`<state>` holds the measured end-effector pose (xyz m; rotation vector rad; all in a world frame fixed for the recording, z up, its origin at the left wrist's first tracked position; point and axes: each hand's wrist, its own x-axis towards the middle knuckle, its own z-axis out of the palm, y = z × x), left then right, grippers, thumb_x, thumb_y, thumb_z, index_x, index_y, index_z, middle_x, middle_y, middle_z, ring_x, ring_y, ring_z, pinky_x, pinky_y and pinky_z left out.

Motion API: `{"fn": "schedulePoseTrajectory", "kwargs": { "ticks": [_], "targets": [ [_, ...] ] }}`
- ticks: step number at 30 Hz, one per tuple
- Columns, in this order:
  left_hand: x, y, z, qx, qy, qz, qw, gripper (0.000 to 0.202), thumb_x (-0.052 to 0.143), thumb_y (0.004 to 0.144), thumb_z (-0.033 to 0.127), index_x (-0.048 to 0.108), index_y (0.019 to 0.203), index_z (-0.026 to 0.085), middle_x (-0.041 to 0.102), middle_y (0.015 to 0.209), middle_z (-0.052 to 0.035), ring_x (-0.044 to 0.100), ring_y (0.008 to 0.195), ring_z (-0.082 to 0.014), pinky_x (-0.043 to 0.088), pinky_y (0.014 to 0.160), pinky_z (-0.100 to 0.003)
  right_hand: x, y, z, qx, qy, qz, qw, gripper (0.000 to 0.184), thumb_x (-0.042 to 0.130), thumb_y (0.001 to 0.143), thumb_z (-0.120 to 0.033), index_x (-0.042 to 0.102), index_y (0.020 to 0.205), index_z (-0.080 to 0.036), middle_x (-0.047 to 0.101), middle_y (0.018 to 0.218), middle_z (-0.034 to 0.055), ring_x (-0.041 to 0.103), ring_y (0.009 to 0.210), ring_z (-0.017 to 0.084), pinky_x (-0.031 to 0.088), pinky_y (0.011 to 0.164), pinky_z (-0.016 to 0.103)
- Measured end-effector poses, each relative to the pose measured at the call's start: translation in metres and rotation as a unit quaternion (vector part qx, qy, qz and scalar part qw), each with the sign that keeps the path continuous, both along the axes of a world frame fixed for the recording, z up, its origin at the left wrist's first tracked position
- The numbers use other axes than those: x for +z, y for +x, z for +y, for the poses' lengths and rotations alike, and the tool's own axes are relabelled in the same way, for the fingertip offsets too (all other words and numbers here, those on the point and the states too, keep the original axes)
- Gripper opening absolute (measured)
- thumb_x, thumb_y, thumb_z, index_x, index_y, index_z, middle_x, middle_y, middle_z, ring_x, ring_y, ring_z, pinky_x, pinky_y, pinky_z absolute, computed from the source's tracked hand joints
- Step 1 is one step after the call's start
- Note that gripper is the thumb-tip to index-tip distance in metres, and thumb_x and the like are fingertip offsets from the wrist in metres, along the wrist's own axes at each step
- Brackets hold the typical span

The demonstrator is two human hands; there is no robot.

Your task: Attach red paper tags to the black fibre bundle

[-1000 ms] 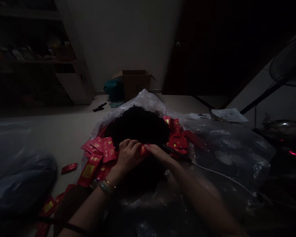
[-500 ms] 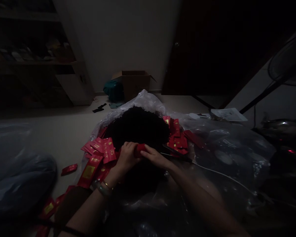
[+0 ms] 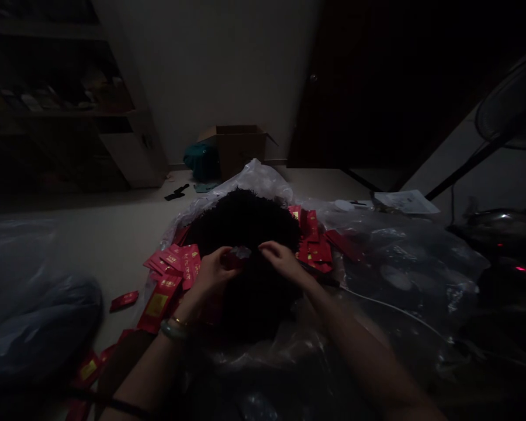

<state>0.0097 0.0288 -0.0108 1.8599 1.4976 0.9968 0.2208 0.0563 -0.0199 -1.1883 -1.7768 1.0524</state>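
Observation:
My left hand is closed around a small red packet, whose pale, shiny mouth faces right. Just right of it, my right hand has its fingertips drawn together over a dark heap of loose, ragged pieces that look like dried leaves. Anything between those fingertips is too dim to see. The heap lies on a clear plastic sheet. Red packets with gold print lie piled by my left wrist, and more red packets lie right of the heap.
A cardboard box and a teal bag stand against the wall. Plastic sheeting spreads to the right, crossed by a thin white cord. A fan stands far right. One red packet lies on the floor.
Both hands were together on a red packet. My right hand has come off it and moved slightly up, while the packet stays in my left hand with its shiny mouth now showing.

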Motion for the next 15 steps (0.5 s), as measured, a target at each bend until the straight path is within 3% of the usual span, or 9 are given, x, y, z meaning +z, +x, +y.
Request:
{"fn": "schedulePoseTrajectory", "kwargs": {
  "ticks": [1, 3, 5, 6, 8, 11, 13, 15],
  "targets": [
    [0.001, -0.002, 0.001, 0.007, 0.000, -0.012, 1.000, 0.044, 0.074, 0.061, 0.027, 0.061, 0.102, 0.018, 0.070, 0.082, -0.0002, 0.065, 0.071, -0.0163, 0.052, 0.063, -0.025, -0.008, -0.003, 0.001, 0.025, 0.015, -0.069, 0.997, 0.057, 0.055, 0.077, -0.054, 0.056, 0.121, -0.018, 0.057, 0.124, 0.0147, 0.051, 0.116, 0.027, 0.037, 0.099, 0.047],
    [0.002, -0.005, 0.003, 0.018, 0.004, -0.022, 1.000, 0.045, 0.075, 0.060, 0.028, 0.061, 0.101, 0.018, 0.071, 0.082, -0.0003, 0.065, 0.071, -0.0163, 0.052, 0.063, -0.025, -0.020, -0.013, -0.003, 0.104, 0.030, -0.213, 0.971, 0.087, 0.070, 0.064, -0.053, 0.038, 0.138, -0.020, 0.032, 0.146, 0.0180, 0.029, 0.134, 0.034, 0.027, 0.105, 0.052],
    [0.002, -0.005, 0.003, 0.022, 0.007, -0.024, 0.999, 0.045, 0.075, 0.060, 0.029, 0.062, 0.101, 0.018, 0.071, 0.082, -0.0008, 0.066, 0.072, -0.0167, 0.052, 0.063, -0.025, -0.025, -0.024, -0.011, 0.169, 0.049, -0.318, 0.932, 0.108, 0.075, 0.055, -0.055, 0.024, 0.145, -0.023, 0.014, 0.152, 0.0179, 0.012, 0.138, 0.040, 0.020, 0.105, 0.058],
    [0.002, -0.005, 0.003, 0.020, 0.007, -0.025, 0.999, 0.045, 0.075, 0.060, 0.029, 0.062, 0.101, 0.018, 0.071, 0.082, -0.0009, 0.066, 0.072, -0.0168, 0.052, 0.063, -0.025, -0.025, -0.029, -0.015, 0.192, 0.063, -0.352, 0.914, 0.109, 0.075, 0.054, -0.057, 0.024, 0.145, -0.025, 0.011, 0.153, 0.0169, 0.009, 0.138, 0.042, 0.019, 0.104, 0.060],
    [0.003, -0.003, 0.002, 0.017, 0.008, -0.029, 0.999, 0.044, 0.075, 0.060, 0.031, 0.062, 0.101, 0.018, 0.071, 0.081, -0.0009, 0.066, 0.071, -0.0169, 0.052, 0.062, -0.025, -0.020, -0.033, -0.024, 0.226, 0.099, -0.394, 0.886, 0.096, 0.073, 0.058, -0.059, 0.033, 0.141, -0.029, 0.014, 0.152, 0.0146, 0.015, 0.135, 0.043, 0.024, 0.102, 0.059],
    [0.004, -0.002, 0.002, 0.021, 0.006, -0.032, 0.999, 0.043, 0.076, 0.059, 0.031, 0.063, 0.098, 0.018, 0.070, 0.079, 0.0000, 0.066, 0.070, -0.0167, 0.052, 0.062, -0.025, -0.010, -0.030, -0.033, 0.251, 0.129, -0.434, 0.856, 0.073, 0.071, 0.062, -0.055, 0.051, 0.128, -0.028, 0.033, 0.142, 0.0142, 0.035, 0.124, 0.038, 0.036, 0.094, 0.052],
    [0.004, -0.002, 0.002, 0.024, 0.006, -0.029, 0.999, 0.044, 0.077, 0.057, 0.030, 0.063, 0.097, 0.018, 0.070, 0.078, 0.0004, 0.065, 0.070, -0.0166, 0.052, 0.062, -0.025, -0.007, -0.026, -0.036, 0.231, 0.129, -0.464, 0.845, 0.069, 0.074, 0.061, -0.049, 0.055, 0.123, -0.025, 0.041, 0.135, 0.0156, 0.042, 0.116, 0.036, 0.039, 0.090, 0.050],
    [0.004, -0.002, 0.003, 0.024, 0.008, -0.030, 0.999, 0.045, 0.078, 0.056, 0.031, 0.063, 0.097, 0.018, 0.070, 0.078, 0.0002, 0.065, 0.070, -0.0168, 0.052, 0.062, -0.025, -0.007, -0.024, -0.038, 0.186, 0.117, -0.484, 0.847, 0.075, 0.077, 0.059, -0.042, 0.050, 0.128, -0.026, 0.038, 0.136, 0.0171, 0.042, 0.115, 0.036, 0.040, 0.089, 0.050]
  ]
}}
